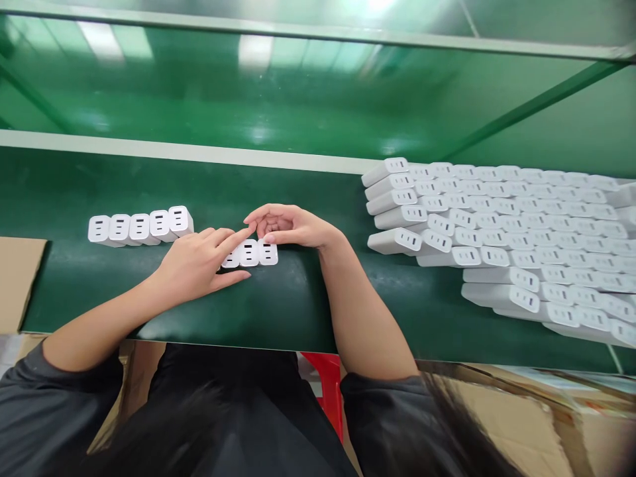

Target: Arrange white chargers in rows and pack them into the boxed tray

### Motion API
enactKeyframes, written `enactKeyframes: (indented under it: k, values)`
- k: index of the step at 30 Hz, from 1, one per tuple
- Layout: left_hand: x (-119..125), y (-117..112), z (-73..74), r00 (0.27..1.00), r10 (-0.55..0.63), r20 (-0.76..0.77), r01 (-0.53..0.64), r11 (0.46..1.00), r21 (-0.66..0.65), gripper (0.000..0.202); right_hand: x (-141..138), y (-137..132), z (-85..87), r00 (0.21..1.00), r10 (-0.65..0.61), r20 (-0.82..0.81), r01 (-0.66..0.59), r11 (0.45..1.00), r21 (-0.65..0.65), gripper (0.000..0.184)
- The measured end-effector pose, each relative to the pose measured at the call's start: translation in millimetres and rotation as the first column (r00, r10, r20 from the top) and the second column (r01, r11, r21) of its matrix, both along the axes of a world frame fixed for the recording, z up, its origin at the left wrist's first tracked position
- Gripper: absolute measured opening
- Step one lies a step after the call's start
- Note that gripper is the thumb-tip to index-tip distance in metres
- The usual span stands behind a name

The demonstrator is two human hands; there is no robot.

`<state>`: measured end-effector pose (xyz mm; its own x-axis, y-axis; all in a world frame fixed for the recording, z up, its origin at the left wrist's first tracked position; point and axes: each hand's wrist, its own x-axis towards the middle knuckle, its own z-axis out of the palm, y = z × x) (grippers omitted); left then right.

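A short row of white charger blocks [253, 253] stands on the dark green belt [298, 298] in front of me. My left hand [199, 262] rests over the row's left end, fingers stretched out, index finger pointing right. My right hand [288, 225] lies just behind the row's right end, fingers loosely curled and apart, thumb near the last block. Neither hand grips a block. A second row of several white chargers [140, 227] stands to the left, apart from both hands.
A large stack of white chargers [507, 232] lies in layered rows on the right of the belt. A brown cardboard piece [17, 278] sits at the left edge. A pale rail [173, 151] runs behind the belt. Cardboard boxes [546, 417] and a red stool [325, 384] are below.
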<state>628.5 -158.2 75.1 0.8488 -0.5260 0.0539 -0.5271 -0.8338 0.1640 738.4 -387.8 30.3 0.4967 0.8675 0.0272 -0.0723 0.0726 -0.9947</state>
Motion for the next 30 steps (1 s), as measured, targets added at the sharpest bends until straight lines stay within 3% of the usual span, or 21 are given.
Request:
enactKeyframes:
  k: [3, 6, 9, 15, 21, 30]
  values:
    - [2, 2, 5.6, 0.998, 0.011, -0.055, -0.020, 0.986, -0.163, 0.066, 0, 0, 0.5, 1.000, -0.006, 0.017, 0.006, 1.000, -0.003, 0.039]
    - [7, 6, 16.8, 0.983, 0.031, -0.183, -0.091, 0.939, -0.333, 0.058, 0, 0, 1.2, 0.999, -0.012, 0.045, 0.013, 0.999, -0.031, 0.039]
    - [14, 15, 29.5, 0.949, 0.066, -0.309, -0.191, 0.899, -0.394, 0.053, 0, 0, 2.2, 0.998, -0.013, 0.067, 0.017, 0.998, -0.060, 0.039]
    - [26, 39, 43.0, 0.922, 0.063, -0.381, -0.186, 0.938, -0.294, 0.046, 0, -1, 2.5, 0.997, -0.016, 0.080, 0.023, 0.995, -0.093, 0.040]
    - [28, 52, 49.2, 0.936, 0.102, -0.336, -0.152, 0.981, -0.125, 0.043, -1, -1, 1.4, 0.995, -0.027, 0.093, 0.039, 0.992, -0.120, 0.041]
    - [27, 64, 47.3, 0.936, 0.103, -0.336, -0.105, 0.994, 0.012, 0.039, -1, -1, 0.0, 0.996, -0.058, 0.070, 0.068, 0.986, -0.150, 0.043]
